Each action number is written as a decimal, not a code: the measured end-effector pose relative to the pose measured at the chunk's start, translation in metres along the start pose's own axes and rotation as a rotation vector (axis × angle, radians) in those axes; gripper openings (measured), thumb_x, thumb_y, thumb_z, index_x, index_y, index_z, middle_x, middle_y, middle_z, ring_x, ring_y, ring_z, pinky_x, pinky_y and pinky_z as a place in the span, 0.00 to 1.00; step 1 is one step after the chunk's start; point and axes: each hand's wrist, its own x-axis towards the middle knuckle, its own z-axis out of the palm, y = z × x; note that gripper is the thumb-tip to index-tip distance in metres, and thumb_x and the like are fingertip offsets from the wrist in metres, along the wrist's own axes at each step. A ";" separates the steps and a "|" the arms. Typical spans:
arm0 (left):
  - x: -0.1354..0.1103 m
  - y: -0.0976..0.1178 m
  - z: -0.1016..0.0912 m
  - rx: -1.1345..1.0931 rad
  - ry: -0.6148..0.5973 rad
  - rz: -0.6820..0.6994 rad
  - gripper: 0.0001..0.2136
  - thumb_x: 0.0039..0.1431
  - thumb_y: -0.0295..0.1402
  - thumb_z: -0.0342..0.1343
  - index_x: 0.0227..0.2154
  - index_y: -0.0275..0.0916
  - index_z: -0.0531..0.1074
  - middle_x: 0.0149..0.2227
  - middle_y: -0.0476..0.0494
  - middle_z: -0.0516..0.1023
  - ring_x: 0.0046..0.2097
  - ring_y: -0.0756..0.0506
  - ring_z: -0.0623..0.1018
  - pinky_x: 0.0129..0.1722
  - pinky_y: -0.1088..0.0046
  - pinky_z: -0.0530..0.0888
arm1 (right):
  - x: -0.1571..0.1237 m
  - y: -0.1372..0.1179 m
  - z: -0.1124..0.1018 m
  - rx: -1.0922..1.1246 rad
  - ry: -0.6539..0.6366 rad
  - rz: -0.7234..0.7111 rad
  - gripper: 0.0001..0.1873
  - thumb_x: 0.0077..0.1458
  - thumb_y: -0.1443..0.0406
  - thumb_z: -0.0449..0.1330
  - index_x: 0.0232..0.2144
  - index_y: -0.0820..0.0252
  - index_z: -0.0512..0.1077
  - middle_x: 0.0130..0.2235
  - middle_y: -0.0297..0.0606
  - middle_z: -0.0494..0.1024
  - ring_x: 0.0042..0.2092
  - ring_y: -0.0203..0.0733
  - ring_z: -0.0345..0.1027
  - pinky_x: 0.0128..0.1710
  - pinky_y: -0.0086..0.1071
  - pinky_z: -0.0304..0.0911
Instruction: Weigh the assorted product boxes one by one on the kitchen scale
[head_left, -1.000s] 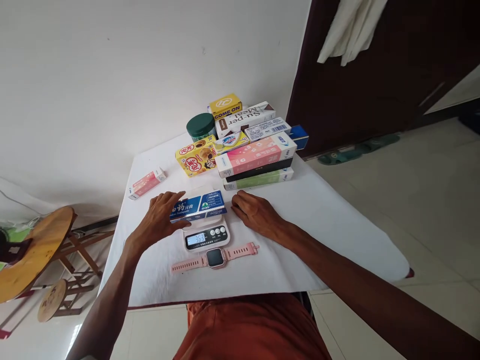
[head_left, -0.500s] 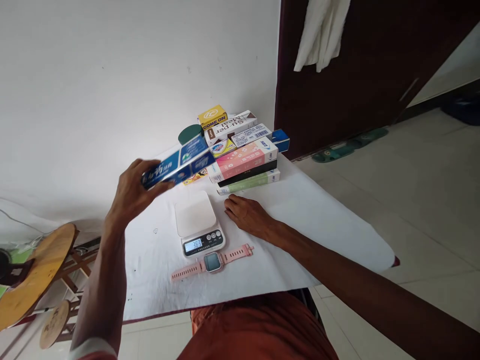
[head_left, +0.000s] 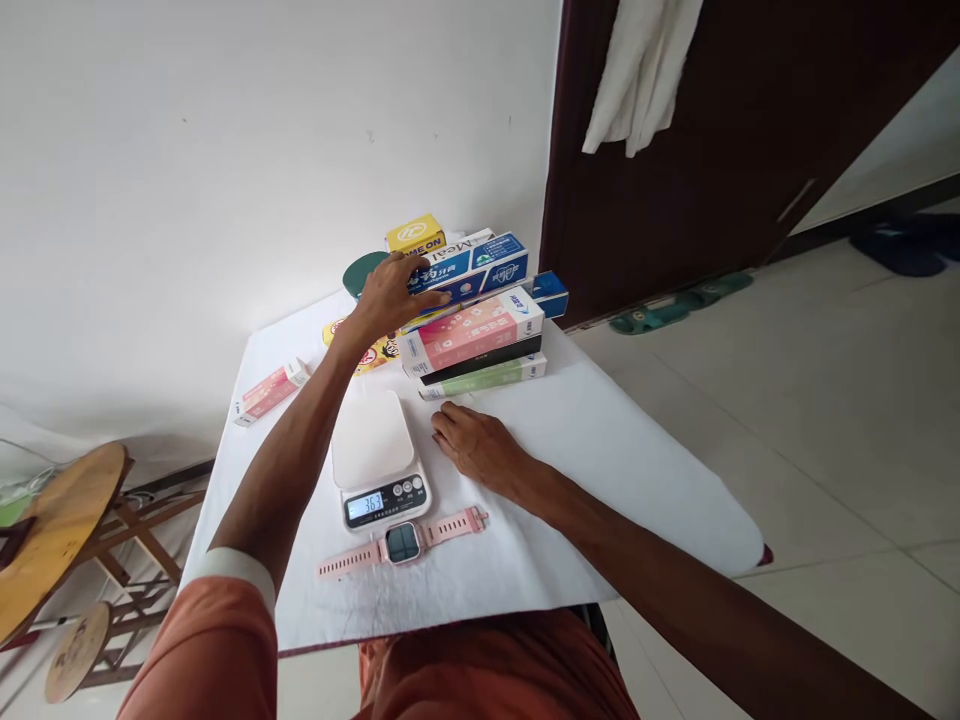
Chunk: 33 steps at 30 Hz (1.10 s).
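Observation:
My left hand (head_left: 386, 298) grips the near end of a blue toothpaste box (head_left: 491, 268), holding it over the stacked boxes at the back of the table. Beneath and in front of it are a pink box (head_left: 480, 335), a black box (head_left: 487, 360) and a green box (head_left: 499, 376). My right hand (head_left: 480, 448) rests on the white cloth with its fingers curled and nothing visible in them. Beside it stands a white kitchen scale (head_left: 373, 437) with a bare plate, its display reading about 363. A pink-strapped smartwatch (head_left: 403, 542) lies before the scale.
A yellow box (head_left: 415, 234) and a green round lid (head_left: 364, 272) are at the back of the pile. Another pink box (head_left: 270, 390) lies alone at the table's left. Wooden stools (head_left: 64, 545) stand on the floor to the left; a dark door (head_left: 720, 150) is behind right.
My left hand has carried the blue toothpaste box right and back, from the left of the pile to over it. My right hand stays on the cloth. The view has shifted slightly.

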 end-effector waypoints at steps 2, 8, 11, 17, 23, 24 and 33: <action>-0.011 -0.002 -0.004 -0.025 0.055 0.027 0.27 0.62 0.53 0.65 0.57 0.42 0.74 0.54 0.37 0.77 0.56 0.34 0.77 0.58 0.52 0.73 | 0.000 0.001 0.001 0.004 0.006 -0.009 0.06 0.70 0.70 0.56 0.42 0.59 0.73 0.43 0.44 0.79 0.43 0.44 0.75 0.39 0.34 0.64; -0.098 -0.044 -0.030 -0.016 0.253 -0.094 0.24 0.70 0.51 0.57 0.63 0.47 0.69 0.59 0.38 0.74 0.58 0.38 0.77 0.58 0.57 0.74 | -0.004 0.005 0.007 -0.019 0.127 -0.128 0.13 0.70 0.73 0.52 0.34 0.58 0.72 0.38 0.43 0.78 0.41 0.44 0.73 0.38 0.35 0.63; -0.152 -0.092 -0.041 0.018 0.225 -0.382 0.23 0.69 0.43 0.59 0.62 0.41 0.69 0.61 0.34 0.73 0.58 0.39 0.77 0.57 0.60 0.75 | -0.006 0.009 0.011 0.001 0.232 -0.151 0.14 0.72 0.69 0.51 0.33 0.57 0.71 0.36 0.40 0.77 0.36 0.42 0.71 0.36 0.35 0.61; -0.215 -0.179 -0.042 0.106 -0.108 -0.886 0.37 0.59 0.43 0.67 0.68 0.37 0.62 0.72 0.25 0.60 0.74 0.30 0.61 0.70 0.52 0.62 | -0.007 0.012 0.014 0.040 0.283 -0.159 0.14 0.72 0.65 0.51 0.32 0.56 0.70 0.32 0.37 0.73 0.32 0.40 0.67 0.33 0.35 0.59; -0.224 -0.223 -0.032 0.108 -0.297 -0.986 0.40 0.47 0.50 0.70 0.62 0.41 0.68 0.69 0.27 0.67 0.71 0.24 0.64 0.65 0.49 0.67 | -0.009 0.011 0.011 0.085 0.236 -0.118 0.12 0.72 0.65 0.52 0.33 0.56 0.70 0.34 0.37 0.75 0.32 0.40 0.68 0.34 0.34 0.61; -0.226 -0.228 -0.033 0.090 -0.309 -0.990 0.38 0.47 0.50 0.69 0.60 0.40 0.70 0.66 0.27 0.70 0.68 0.25 0.69 0.62 0.51 0.70 | -0.009 0.012 0.011 0.087 0.228 -0.112 0.12 0.72 0.65 0.52 0.34 0.56 0.70 0.34 0.37 0.75 0.33 0.40 0.69 0.34 0.34 0.61; -0.268 -0.208 -0.056 0.103 -0.213 -0.933 0.28 0.52 0.44 0.62 0.56 0.39 0.73 0.56 0.37 0.80 0.55 0.37 0.78 0.54 0.62 0.74 | -0.007 0.011 0.012 0.044 0.239 -0.111 0.13 0.72 0.66 0.52 0.32 0.55 0.70 0.33 0.37 0.74 0.33 0.40 0.67 0.34 0.34 0.60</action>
